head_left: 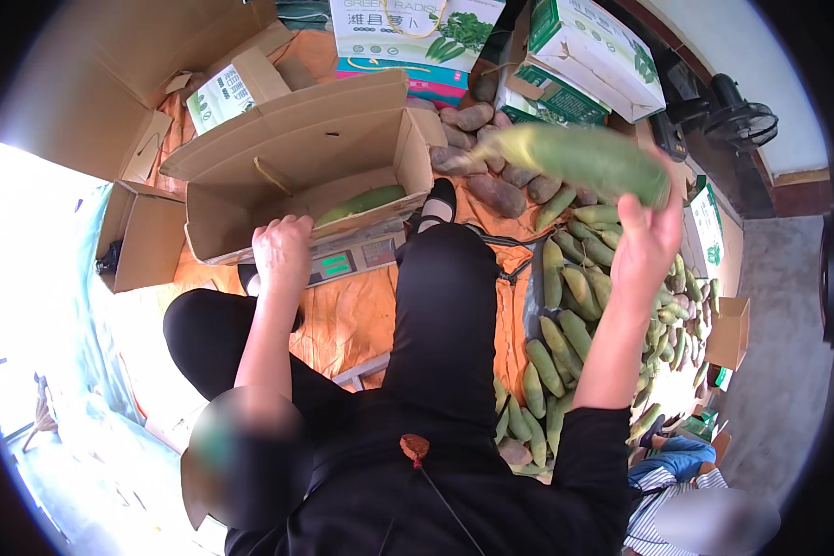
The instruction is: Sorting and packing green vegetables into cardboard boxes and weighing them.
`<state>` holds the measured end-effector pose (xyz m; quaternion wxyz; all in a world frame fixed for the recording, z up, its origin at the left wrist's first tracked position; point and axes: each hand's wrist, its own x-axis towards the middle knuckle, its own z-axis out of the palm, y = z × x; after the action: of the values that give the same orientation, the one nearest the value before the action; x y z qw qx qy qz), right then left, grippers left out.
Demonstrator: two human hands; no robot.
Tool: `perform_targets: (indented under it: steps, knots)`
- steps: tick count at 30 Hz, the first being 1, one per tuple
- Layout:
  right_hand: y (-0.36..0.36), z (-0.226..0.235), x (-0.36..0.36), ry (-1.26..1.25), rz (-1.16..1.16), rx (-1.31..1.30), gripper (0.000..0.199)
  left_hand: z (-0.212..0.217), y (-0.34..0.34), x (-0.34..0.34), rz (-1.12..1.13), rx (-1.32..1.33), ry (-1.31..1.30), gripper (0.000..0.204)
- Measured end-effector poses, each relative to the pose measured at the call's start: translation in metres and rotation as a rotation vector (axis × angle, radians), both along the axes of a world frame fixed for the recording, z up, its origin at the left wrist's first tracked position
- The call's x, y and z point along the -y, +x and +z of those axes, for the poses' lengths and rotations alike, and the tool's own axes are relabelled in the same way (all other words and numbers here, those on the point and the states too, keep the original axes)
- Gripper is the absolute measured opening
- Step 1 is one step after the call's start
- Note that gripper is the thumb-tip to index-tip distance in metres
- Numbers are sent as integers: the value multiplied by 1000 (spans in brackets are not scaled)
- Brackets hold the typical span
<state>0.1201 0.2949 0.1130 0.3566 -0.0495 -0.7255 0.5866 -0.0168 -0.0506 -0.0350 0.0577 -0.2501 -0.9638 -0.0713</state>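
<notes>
My right hand [647, 243] is raised and grips a long green radish [579, 157], which looks blurred as it hangs in the air over the pile. My left hand [283, 252] rests on the front edge of an open cardboard box [287, 148] that sits on a weighing scale [354, 258]. Another green radish [361, 201] lies inside the box. A pile of green radishes [574, 315] spreads over the orange sheet to my right, below the raised hand.
Brownish radishes [491, 190] lie behind the pile. Printed white-and-green cartons [579, 56] and flattened cardboard boxes [93, 83] stand at the back and left. A black fan [737, 116] is at the far right. Another person's striped sleeve [663, 500] shows at lower right.
</notes>
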Motion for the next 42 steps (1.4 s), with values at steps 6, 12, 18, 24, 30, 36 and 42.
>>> perform_targets:
  steps: [6, 12, 18, 24, 30, 36, 42]
  knots:
    - [-103, 15, 86, 50, 361, 20, 47, -3, 0, 3, -5, 1, 4, 8]
    - [-174, -63, 167, 170, 384, 283, 38, 0, 0, 6, -6, 12, -14, 8]
    - [-207, -150, 192, 126, -128, 660, 49, -1, -2, -4, -4, 0, -130, 6]
    - [-208, -174, 170, 37, -315, 985, 38, 6, -1, -7, -19, 54, -120, 5]
    - [-200, -115, 144, 432, 374, 689, 31, 5, 0, -15, -61, 75, -102, 12]
    - [-111, -23, 68, 207, 527, 502, 37, 3, -5, 2, -14, 95, -149, 19]
    - [13, -121, -25, 8, 129, 738, 35, 5, -5, -7, 16, 137, -115, 34]
